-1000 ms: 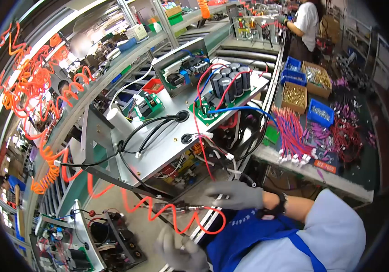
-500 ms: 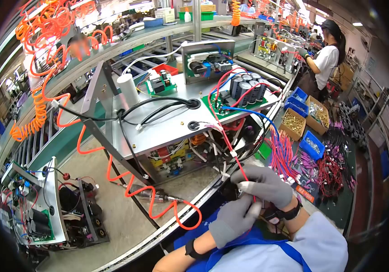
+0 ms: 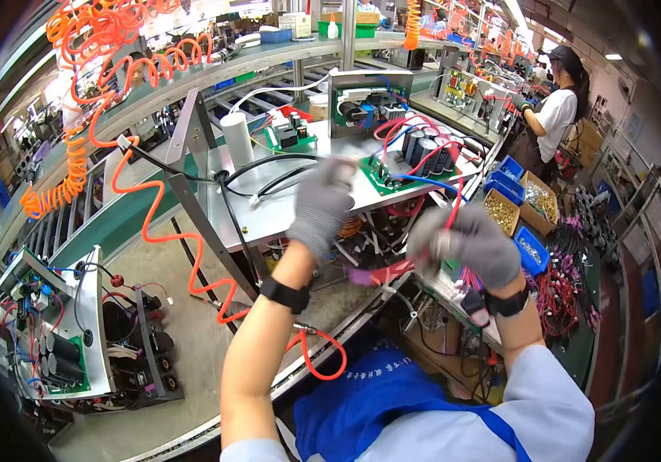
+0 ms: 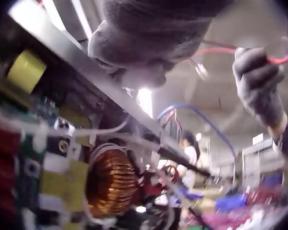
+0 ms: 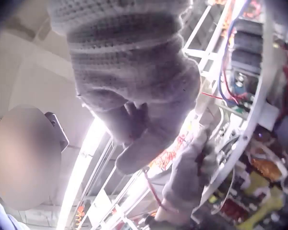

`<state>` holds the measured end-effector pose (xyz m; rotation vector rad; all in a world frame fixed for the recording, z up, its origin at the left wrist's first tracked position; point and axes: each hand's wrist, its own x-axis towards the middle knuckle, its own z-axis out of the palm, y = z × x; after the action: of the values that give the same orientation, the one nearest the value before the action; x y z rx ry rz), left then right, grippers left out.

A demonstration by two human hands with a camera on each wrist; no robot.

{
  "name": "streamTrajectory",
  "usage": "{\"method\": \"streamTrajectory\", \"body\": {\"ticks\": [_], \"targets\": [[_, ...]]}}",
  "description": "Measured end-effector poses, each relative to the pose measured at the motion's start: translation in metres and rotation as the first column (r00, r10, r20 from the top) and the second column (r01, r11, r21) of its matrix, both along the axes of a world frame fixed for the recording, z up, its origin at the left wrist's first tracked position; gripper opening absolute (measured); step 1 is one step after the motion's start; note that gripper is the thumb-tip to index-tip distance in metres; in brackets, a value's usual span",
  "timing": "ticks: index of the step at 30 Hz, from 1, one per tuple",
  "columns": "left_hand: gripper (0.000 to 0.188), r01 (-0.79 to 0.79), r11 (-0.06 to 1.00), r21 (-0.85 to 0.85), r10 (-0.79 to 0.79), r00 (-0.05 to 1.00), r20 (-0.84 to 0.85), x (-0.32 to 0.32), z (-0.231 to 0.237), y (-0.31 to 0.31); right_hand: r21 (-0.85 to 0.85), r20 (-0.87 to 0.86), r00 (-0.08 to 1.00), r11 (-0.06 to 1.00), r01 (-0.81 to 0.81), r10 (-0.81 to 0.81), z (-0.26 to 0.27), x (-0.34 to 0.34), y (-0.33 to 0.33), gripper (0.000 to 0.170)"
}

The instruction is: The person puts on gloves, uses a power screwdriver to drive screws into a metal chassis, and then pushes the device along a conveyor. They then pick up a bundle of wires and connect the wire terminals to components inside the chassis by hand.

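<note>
My gloved left hand (image 3: 323, 204) is raised over the front edge of the metal chassis (image 3: 269, 219), its fingertips blurred by motion. In the left wrist view its fingers (image 4: 134, 52) look bent, and I cannot tell whether they hold anything. To the right, beside the chassis, my gloved right hand (image 3: 469, 242) grips a red wire (image 3: 456, 204). That wire also shows at the right fist in the left wrist view. A blurred red bundle (image 3: 392, 272) hangs between the two hands. Capacitors (image 3: 429, 150) and a green circuit board (image 3: 380, 177) sit on the chassis top.
Boxes of small parts (image 3: 502, 209) and wire bundles (image 3: 569, 289) lie on the right-hand bench. A coiled orange air hose (image 3: 192, 254) crosses in front of the chassis. Another assembly (image 3: 76, 331) stands at lower left. A person (image 3: 558, 115) works farther back.
My hands came together on the red wire half a second ago and are now apart. The left hand has moved up and left over the chassis; the right has risen with the wire.
</note>
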<state>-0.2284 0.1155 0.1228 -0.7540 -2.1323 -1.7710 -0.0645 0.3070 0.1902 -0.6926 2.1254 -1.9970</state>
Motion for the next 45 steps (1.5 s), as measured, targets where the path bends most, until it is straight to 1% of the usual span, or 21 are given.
{"method": "streamTrajectory", "body": {"ticks": [1, 2, 5, 13, 16, 19, 22, 23, 25, 27, 28, 29, 30, 31, 33, 34, 35, 37, 41, 43, 45], "targets": [[0.021, -0.04, 0.932, 0.361, -0.112, 0.913, 0.391, -0.003, 0.01, -0.009, -0.002, -0.057, 0.987, 0.989, 0.148, -0.148, 0.009, -0.008, -0.001, 0.023], [0.02, -0.001, 0.838, 0.546, -0.255, 0.884, 0.392, 0.006, 0.013, -0.018, -0.081, -0.103, 0.964, 0.968, 0.237, -0.244, 0.015, -0.017, -0.006, 0.024], [0.022, 0.017, 0.784, 0.621, -0.246, 0.926, 0.286, 0.006, 0.0, -0.009, -0.115, -0.242, 0.881, 0.914, 0.389, -0.406, 0.029, -0.05, -0.021, 0.03], [0.028, -0.005, 0.737, 0.676, -0.241, 0.933, 0.269, 0.008, 0.004, -0.012, 0.104, -0.223, 0.894, 0.902, 0.419, -0.39, 0.019, -0.119, -0.039, 0.028], [0.028, -0.04, 0.763, 0.646, -0.193, 0.938, 0.286, 0.01, 0.006, -0.01, 0.123, -0.262, 0.872, 0.882, 0.456, -0.414, 0.021, -0.134, -0.044, 0.027], [0.032, -0.028, 0.829, 0.558, -0.15, 0.951, 0.27, 0.01, 0.002, -0.011, 0.275, -0.188, 0.893, 0.851, 0.448, -0.409, 0.026, -0.138, -0.05, 0.025], [0.035, -0.062, 0.825, 0.562, 0.01, 0.995, 0.096, 0.041, -0.002, 0.002, 0.289, -0.277, 0.859, 0.816, 0.501, -0.43, 0.014, -0.154, -0.045, 0.025], [0.041, -0.132, 0.894, 0.429, 0.085, 0.988, 0.128, 0.061, -0.003, -0.001, 0.269, -0.317, 0.837, 0.804, 0.531, -0.447, 0.013, -0.157, -0.044, 0.025], [0.042, -0.277, 0.887, 0.371, 0.35, 0.925, -0.146, 0.085, -0.038, 0.007, 0.31, -0.535, 0.723, 0.695, 0.649, -0.437, 0.009, -0.162, -0.039, 0.022], [0.042, -0.201, 0.844, 0.497, 0.253, 0.967, -0.038, 0.115, -0.071, 0.02, 0.313, -0.718, 0.585, 0.576, 0.755, -0.376, -0.008, -0.178, -0.032, 0.021], [0.045, -0.154, 0.897, 0.415, 0.119, 0.987, 0.11, 0.116, -0.09, 0.024, 0.245, -0.878, 0.398, 0.462, 0.852, -0.267, -0.013, -0.178, -0.034, 0.023], [0.047, -0.088, 0.935, 0.343, -0.008, 0.962, 0.271, 0.117, -0.105, 0.029, 0.235, -0.889, 0.383, 0.47, 0.851, -0.25, -0.019, -0.18, -0.035, 0.024], [0.046, -0.086, 0.812, 0.577, -0.226, 0.865, 0.447, 0.117, -0.098, 0.039, 0.229, -0.9, 0.372, 0.476, 0.849, -0.229, -0.027, -0.182, -0.036, 0.025], [0.042, -0.119, 0.784, 0.61, -0.2, 0.881, 0.428, 0.109, -0.096, 0.044, 0.22, -0.912, 0.355, 0.483, 0.847, -0.207, -0.03, -0.183, -0.038, 0.026], [0.036, -0.168, 0.722, 0.671, -0.14, 0.915, 0.379, 0.082, -0.094, 0.052, 0.434, -0.632, 0.716, 0.629, 0.645, -0.297, -0.033, -0.172, -0.047, 0.029], [0.024, -0.213, 0.71, 0.671, -0.085, 0.92, 0.382, 0.073, -0.091, 0.055, 0.479, -0.515, 0.797, 0.665, 0.573, -0.316, -0.035, -0.171, -0.049, 0.03], [0.022, -0.203, 0.755, 0.624, -0.09, 0.91, 0.405, 0.066, -0.095, 0.054, 0.512, -0.386, 0.863, 0.702, 0.495, -0.327, -0.035, -0.17, -0.049, 0.031], [0.021, -0.176, 0.836, 0.519, -0.094, 0.887, 0.452, 0.051, -0.105, 0.047, 0.562, -0.341, 0.893, 0.698, 0.443, -0.293, -0.027, -0.167, -0.048, 0.029], [0.044, -0.289, 0.957, 0.014, 0.279, 0.936, 0.216, 0.063, -0.118, 0.029, 0.517, -0.378, 0.904, 0.765, 0.385, -0.199, -0.032, -0.151, -0.044, 0.031], [0.049, -0.081, 0.964, -0.252, 0.18, 0.9, 0.397, 0.077, -0.131, 0.004, 0.436, -0.619, 0.765, 0.731, 0.525, -0.181, -0.03, -0.122, -0.046, 0.031], [0.05, 0.121, 0.801, -0.586, 0.213, 0.857, 0.468, 0.1, -0.161, -0.012, 0.38, -0.798, 0.582, 0.623, 0.684, -0.152, -0.03, -0.09, -0.047, 0.029]]}}
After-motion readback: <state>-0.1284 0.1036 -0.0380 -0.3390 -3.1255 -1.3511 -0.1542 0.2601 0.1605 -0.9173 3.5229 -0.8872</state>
